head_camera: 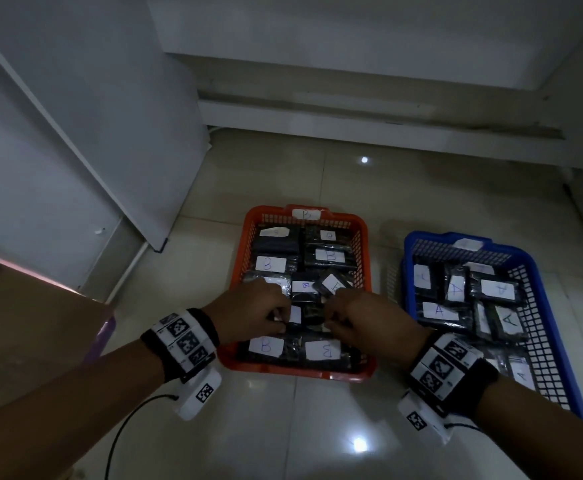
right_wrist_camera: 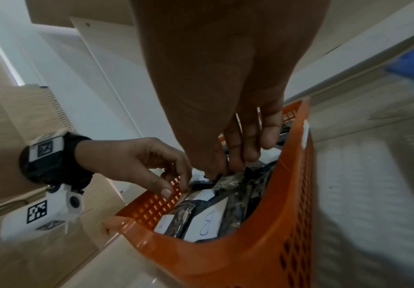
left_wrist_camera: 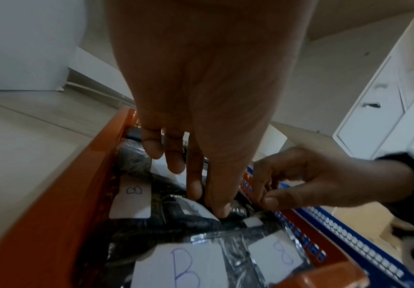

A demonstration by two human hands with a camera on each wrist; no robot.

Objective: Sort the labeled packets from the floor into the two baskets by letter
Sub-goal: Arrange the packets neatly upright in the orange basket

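over the orange basket (head_camera: pixel 364 244), both hands pinch one packet (head_camera: pixel 309 315).

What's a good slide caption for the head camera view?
Both hands settle a black packet among B-labelled packets in the orange plastic basket.

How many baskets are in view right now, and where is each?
2. The orange basket sits on the floor under both hands; the blue basket stands to its right. Both hold packets, so nothing hides a third.
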